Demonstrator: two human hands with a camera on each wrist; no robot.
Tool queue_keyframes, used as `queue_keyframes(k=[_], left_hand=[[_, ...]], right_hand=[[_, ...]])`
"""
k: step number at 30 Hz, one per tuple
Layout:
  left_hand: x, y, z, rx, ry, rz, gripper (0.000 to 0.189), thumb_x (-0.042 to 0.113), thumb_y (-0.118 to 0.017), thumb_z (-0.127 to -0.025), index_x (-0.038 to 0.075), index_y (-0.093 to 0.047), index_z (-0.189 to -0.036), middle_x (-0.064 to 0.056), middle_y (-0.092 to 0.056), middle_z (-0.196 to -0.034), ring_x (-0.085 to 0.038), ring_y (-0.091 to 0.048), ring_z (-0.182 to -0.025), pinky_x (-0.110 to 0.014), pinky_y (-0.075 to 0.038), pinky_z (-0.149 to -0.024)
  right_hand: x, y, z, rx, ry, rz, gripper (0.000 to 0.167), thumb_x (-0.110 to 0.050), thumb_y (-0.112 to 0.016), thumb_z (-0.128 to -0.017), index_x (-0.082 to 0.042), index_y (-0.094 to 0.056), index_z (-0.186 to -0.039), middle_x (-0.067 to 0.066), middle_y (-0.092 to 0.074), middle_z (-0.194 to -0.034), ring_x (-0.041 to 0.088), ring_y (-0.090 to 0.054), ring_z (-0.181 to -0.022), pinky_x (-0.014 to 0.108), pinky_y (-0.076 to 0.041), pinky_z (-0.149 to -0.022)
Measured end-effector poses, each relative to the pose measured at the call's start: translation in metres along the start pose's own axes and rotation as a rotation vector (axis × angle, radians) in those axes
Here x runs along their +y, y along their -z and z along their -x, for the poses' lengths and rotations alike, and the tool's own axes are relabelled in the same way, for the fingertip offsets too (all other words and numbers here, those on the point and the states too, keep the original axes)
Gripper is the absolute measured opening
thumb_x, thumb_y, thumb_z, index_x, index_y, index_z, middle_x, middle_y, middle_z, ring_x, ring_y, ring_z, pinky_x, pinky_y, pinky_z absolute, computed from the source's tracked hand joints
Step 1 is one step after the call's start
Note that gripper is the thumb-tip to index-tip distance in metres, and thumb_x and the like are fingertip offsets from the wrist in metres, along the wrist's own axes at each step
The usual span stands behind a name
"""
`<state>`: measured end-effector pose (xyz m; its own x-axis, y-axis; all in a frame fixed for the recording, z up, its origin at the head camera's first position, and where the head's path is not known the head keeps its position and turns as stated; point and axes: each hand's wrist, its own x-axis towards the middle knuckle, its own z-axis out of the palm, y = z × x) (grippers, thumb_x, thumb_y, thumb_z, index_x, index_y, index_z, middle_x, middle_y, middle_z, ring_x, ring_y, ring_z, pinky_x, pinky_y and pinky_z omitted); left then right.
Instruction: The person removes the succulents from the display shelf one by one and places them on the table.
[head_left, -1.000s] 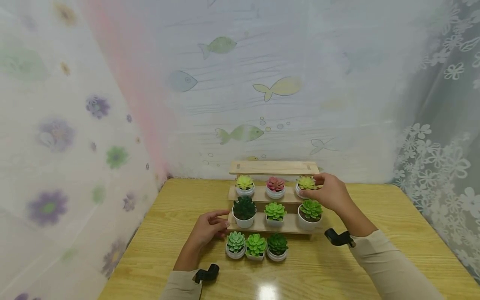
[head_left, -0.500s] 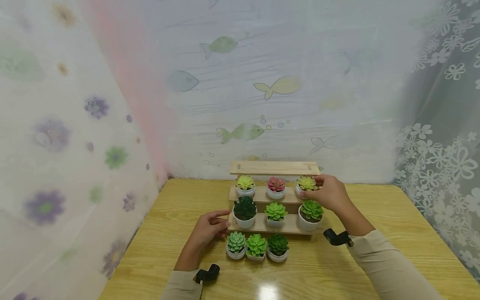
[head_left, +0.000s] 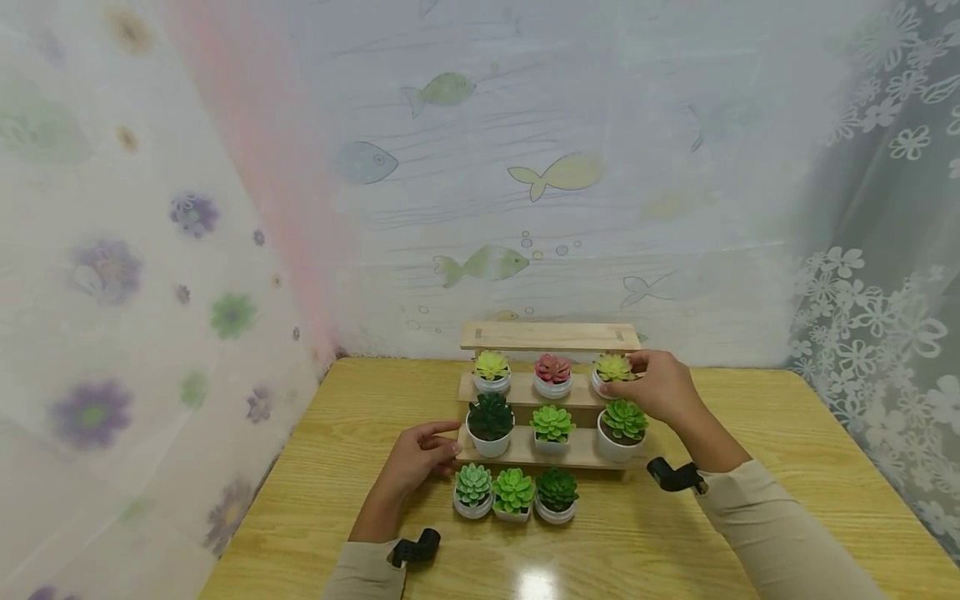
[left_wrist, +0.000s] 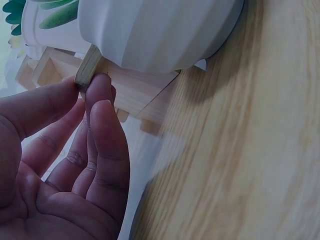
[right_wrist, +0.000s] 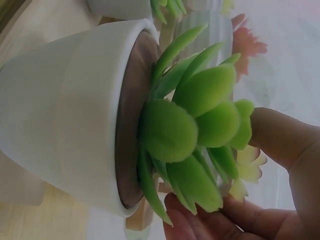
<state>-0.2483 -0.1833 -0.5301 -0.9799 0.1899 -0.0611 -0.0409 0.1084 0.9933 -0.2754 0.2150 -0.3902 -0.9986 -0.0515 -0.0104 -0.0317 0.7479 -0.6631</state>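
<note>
The right hand (head_left: 663, 385) has thumb and fingers about the yellow-green succulent (head_left: 613, 365) at the right end of the stand's middle board; its contact is partly hidden behind leaves, so how firm the grip is I can't fully judge. The likeliest mishap is that hand knocking the large green succulent (head_left: 621, 421), which stands just nearer on the lower board, close to its right end; a low wrist could push it off onto the table (head_left: 360, 417). The left hand (head_left: 411, 454) pinches the left end of the lower board between thumb and finger. A tug there could shift the whole wooden stand (head_left: 547, 336) and rock its pots, the dark green succulent (head_left: 491, 417) by that hand first. Sliding the stand nearer could also bump the mint-green succulent (head_left: 473, 483) on the table.
</note>
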Motion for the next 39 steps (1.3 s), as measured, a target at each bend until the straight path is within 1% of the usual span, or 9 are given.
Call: queue_keyframes(k=[8,13,17,23,28,32,35,39], left_hand=[[0.001,0.000,0.000,0.007,0.002,-0.006,0.047,0.010,-0.074,-0.097,0.004,-0.063,-0.141,-0.012,-0.078,-0.105,-0.020,-0.076,-0.080,-0.034,-0.063,-0.068],[0.001,0.000,0.000,0.006,0.001,0.005,0.047,0.009,-0.073,-0.097,0.002,-0.062,-0.142,-0.012,-0.078,-0.105,-0.019,-0.076,-0.079,-0.034,-0.063,-0.069],[0.001,0.000,0.001,0.003,-0.005,0.014,0.047,0.009,-0.072,-0.097,0.002,-0.061,-0.142,-0.013,-0.078,-0.105,-0.019,-0.076,-0.079,-0.034,-0.063,-0.070],[0.000,0.000,-0.001,-0.011,-0.019,0.010,0.047,0.009,-0.072,-0.098,0.001,-0.061,-0.143,-0.014,-0.078,-0.106,-0.019,-0.076,-0.079,-0.034,-0.063,-0.070],[-0.001,-0.001,-0.001,-0.007,-0.006,0.011,0.047,0.009,-0.073,-0.097,0.002,-0.062,-0.142,-0.013,-0.078,-0.105,-0.019,-0.076,-0.079,-0.033,-0.063,-0.069],[-0.001,-0.001,0.000,0.002,0.000,0.013,0.047,0.009,-0.073,-0.097,0.002,-0.062,-0.142,-0.014,-0.078,-0.105,-0.020,-0.076,-0.079,-0.033,-0.063,-0.069],[0.000,-0.001,0.001,0.007,0.004,0.011,0.047,0.009,-0.073,-0.097,0.003,-0.062,-0.142,-0.014,-0.077,-0.106,-0.020,-0.076,-0.080,-0.033,-0.063,-0.069],[0.001,-0.001,0.001,0.009,0.005,0.007,0.047,0.009,-0.073,-0.097,0.003,-0.062,-0.142,-0.014,-0.077,-0.107,-0.020,-0.076,-0.080,-0.034,-0.063,-0.070]], right_hand=[[-0.005,0.004,0.007,0.021,0.040,-0.024,0.086,-0.050,-0.082,-0.085,0.003,-0.052,-0.147,0.027,-0.057,-0.142,0.044,-0.059,-0.127,0.052,-0.059,-0.090],[-0.014,0.009,0.015,0.037,0.049,-0.036,0.087,-0.052,-0.082,-0.085,0.001,-0.052,-0.147,0.025,-0.058,-0.142,0.042,-0.060,-0.126,0.050,-0.060,-0.089],[-0.020,0.012,0.022,0.047,0.069,-0.056,0.087,-0.054,-0.082,-0.085,0.001,-0.053,-0.146,0.024,-0.058,-0.141,0.041,-0.063,-0.123,0.047,-0.061,-0.086],[-0.024,0.013,0.034,0.044,0.104,-0.074,0.087,-0.055,-0.083,-0.083,-0.002,-0.053,-0.146,0.020,-0.060,-0.139,0.039,-0.064,-0.122,0.044,-0.062,-0.083],[-0.026,0.013,0.044,0.028,0.108,-0.082,0.086,-0.057,-0.083,-0.083,-0.006,-0.055,-0.146,0.018,-0.059,-0.140,0.038,-0.061,-0.124,0.045,-0.061,-0.083],[-0.028,0.012,0.052,0.028,0.117,-0.110,0.086,-0.055,-0.084,-0.082,-0.006,-0.054,-0.146,0.018,-0.059,-0.140,0.038,-0.061,-0.122,0.042,-0.061,-0.080],[-0.030,0.011,0.059,0.039,0.131,-0.097,0.086,-0.053,-0.085,-0.082,-0.006,-0.054,-0.146,0.017,-0.060,-0.141,0.037,-0.062,-0.120,0.041,-0.061,-0.078],[-0.033,0.009,0.069,0.059,0.177,-0.046,0.080,-0.053,-0.085,-0.082,-0.008,-0.058,-0.142,0.016,-0.062,-0.138,0.035,-0.063,-0.118,0.042,-0.060,-0.079]])
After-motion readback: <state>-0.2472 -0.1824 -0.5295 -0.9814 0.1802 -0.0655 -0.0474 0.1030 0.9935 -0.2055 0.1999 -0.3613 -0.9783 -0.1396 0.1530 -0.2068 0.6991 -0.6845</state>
